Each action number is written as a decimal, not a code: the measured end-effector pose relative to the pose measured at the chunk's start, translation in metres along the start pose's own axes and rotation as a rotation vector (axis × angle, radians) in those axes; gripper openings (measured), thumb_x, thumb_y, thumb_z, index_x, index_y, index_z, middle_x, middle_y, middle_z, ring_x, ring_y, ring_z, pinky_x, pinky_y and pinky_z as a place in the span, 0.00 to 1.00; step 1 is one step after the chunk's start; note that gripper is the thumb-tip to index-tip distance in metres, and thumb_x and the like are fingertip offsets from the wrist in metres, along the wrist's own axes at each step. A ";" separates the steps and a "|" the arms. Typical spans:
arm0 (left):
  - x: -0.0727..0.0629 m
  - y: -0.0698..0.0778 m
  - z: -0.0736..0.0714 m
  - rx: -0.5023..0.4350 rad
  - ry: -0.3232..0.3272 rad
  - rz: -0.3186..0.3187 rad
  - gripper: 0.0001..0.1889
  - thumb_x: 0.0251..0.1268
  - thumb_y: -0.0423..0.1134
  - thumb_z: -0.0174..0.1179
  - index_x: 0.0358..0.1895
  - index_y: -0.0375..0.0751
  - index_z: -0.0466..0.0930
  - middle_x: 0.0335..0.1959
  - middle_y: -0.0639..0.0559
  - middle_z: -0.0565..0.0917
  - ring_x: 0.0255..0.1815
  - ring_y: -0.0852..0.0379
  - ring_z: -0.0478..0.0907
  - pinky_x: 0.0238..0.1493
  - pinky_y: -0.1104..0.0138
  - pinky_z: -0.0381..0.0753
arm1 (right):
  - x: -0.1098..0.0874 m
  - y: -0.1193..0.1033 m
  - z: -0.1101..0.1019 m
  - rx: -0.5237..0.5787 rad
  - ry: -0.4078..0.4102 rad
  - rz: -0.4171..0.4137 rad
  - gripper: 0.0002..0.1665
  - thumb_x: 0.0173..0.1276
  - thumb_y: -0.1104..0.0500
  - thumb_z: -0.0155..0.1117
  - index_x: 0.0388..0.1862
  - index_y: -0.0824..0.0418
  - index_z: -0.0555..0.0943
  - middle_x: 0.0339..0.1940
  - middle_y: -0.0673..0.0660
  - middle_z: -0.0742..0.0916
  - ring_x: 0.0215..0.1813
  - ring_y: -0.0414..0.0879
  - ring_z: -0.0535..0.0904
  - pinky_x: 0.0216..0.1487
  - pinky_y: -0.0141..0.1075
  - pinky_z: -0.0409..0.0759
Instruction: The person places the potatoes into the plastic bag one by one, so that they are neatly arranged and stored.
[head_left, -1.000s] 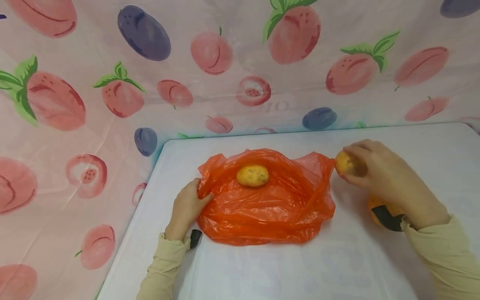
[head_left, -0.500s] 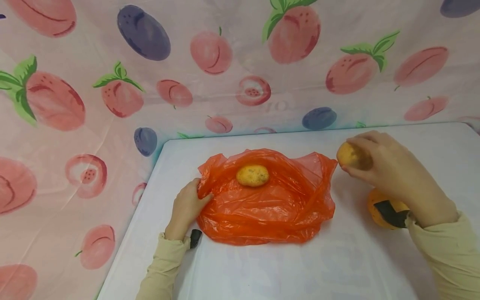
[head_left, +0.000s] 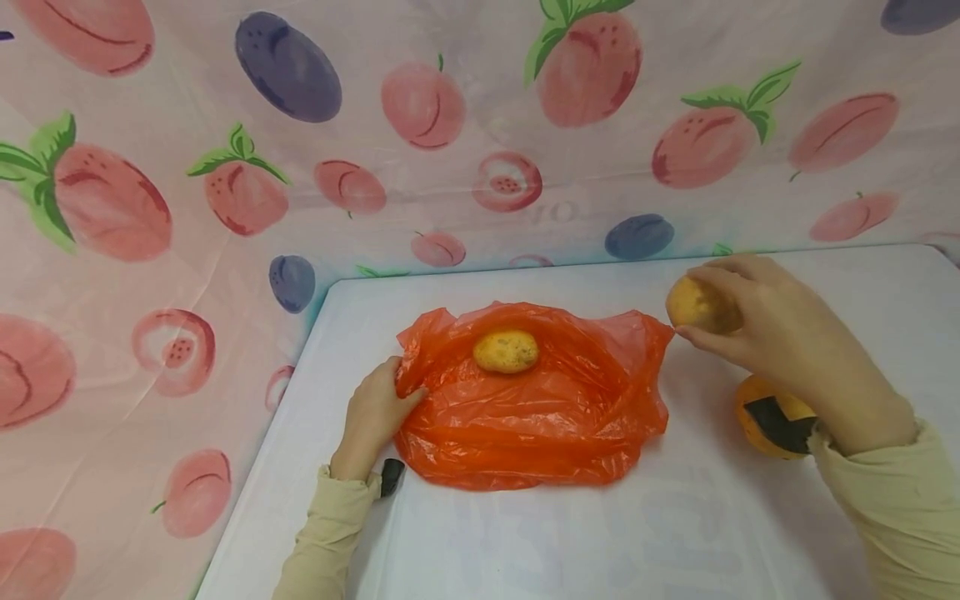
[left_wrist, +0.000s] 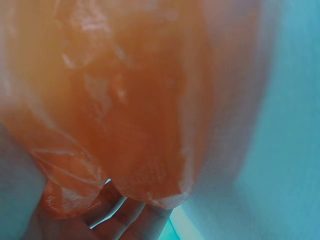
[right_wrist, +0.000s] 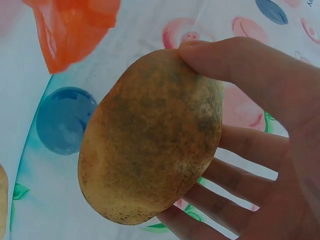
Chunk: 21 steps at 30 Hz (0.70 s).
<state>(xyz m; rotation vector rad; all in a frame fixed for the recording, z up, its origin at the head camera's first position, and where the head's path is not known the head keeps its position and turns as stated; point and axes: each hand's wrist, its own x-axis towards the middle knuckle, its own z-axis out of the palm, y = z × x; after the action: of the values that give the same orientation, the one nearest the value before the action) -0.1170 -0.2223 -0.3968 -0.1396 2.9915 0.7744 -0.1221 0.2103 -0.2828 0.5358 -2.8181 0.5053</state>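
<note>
A thin orange-red plastic bag point(head_left: 517, 417) lies spread on the white table, with one potato point(head_left: 506, 351) on it towards the back. My left hand point(head_left: 375, 417) holds the bag's left edge, fingers beneath and thumb on top; the plastic fills most of the left wrist view. My right hand point(head_left: 780, 333) grips a second potato point(right_wrist: 150, 135) between thumb and fingers, just past the bag's right corner. Dark, rough patches mark this potato's skin.
A round orange thing point(head_left: 753, 396) sits on the table below my right wrist, partly covered by a black piece point(head_left: 776, 425); its kind is unclear. Fruit-print cloth point(head_left: 502, 125) hangs behind and left of the white table point(head_left: 525, 550).
My right hand, with the potato, has risen slightly towards the table's back edge. More of the round orange thing shows. My left hand and the potato on the bag have stayed put.
</note>
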 end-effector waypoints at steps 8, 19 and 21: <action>0.000 0.000 0.001 -0.001 0.004 0.005 0.30 0.62 0.44 0.68 0.64 0.36 0.70 0.55 0.41 0.81 0.50 0.44 0.79 0.56 0.48 0.81 | 0.002 -0.009 0.006 0.026 -0.005 -0.034 0.36 0.53 0.55 0.80 0.59 0.67 0.79 0.59 0.68 0.78 0.61 0.65 0.71 0.60 0.64 0.72; 0.000 -0.001 0.001 -0.006 0.003 0.002 0.30 0.63 0.45 0.68 0.63 0.36 0.70 0.55 0.41 0.81 0.50 0.45 0.78 0.55 0.49 0.81 | 0.006 -0.027 0.016 0.022 -0.053 -0.058 0.35 0.57 0.52 0.76 0.61 0.65 0.78 0.60 0.66 0.79 0.61 0.62 0.73 0.53 0.62 0.78; 0.000 -0.001 0.002 -0.006 0.001 0.001 0.30 0.63 0.45 0.68 0.64 0.36 0.70 0.56 0.41 0.81 0.50 0.44 0.78 0.56 0.49 0.81 | 0.006 -0.031 0.019 0.027 -0.054 -0.064 0.35 0.57 0.52 0.76 0.61 0.65 0.78 0.60 0.65 0.79 0.62 0.62 0.73 0.54 0.61 0.79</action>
<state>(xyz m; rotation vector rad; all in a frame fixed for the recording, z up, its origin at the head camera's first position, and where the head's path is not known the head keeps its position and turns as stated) -0.1167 -0.2221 -0.3984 -0.1388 2.9911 0.7835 -0.1188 0.1744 -0.2893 0.6525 -2.8378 0.5247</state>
